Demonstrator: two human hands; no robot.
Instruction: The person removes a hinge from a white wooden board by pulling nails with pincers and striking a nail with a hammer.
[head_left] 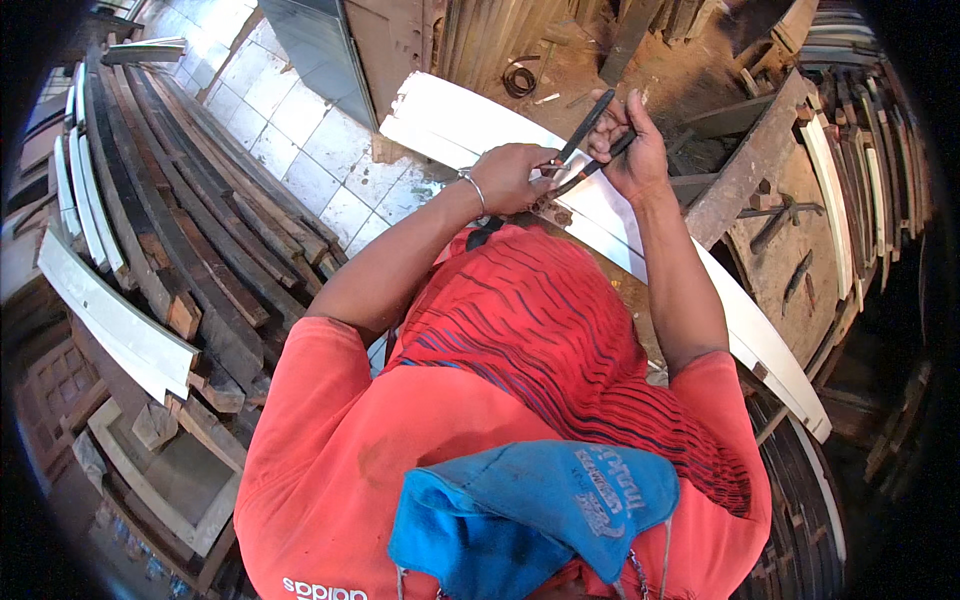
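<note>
A pair of long-handled pliers or pincers (590, 122) with dark handles spreads open above a long white board (470, 122). My right hand (636, 155) holds the handle end, fingers curled between and around the handles and thumb raised. My left hand (512, 178), with a metal bangle at the wrist, is closed at the jaw end, by a small metal part (546, 168). Whether that part belongs to the tool or is a separate piece I cannot tell. Below the left hand, a brownish patch of bits (552, 212) lies on the board.
Dark timber lengths (190, 190) are stacked along the left, with white strips (115, 310) on top. At right, a workbench (800, 255) bears a hammer-like tool (775, 225) and smaller tools. A coil (519, 80) lies on the brown floor; pale tiles (320, 190) lie beyond the board.
</note>
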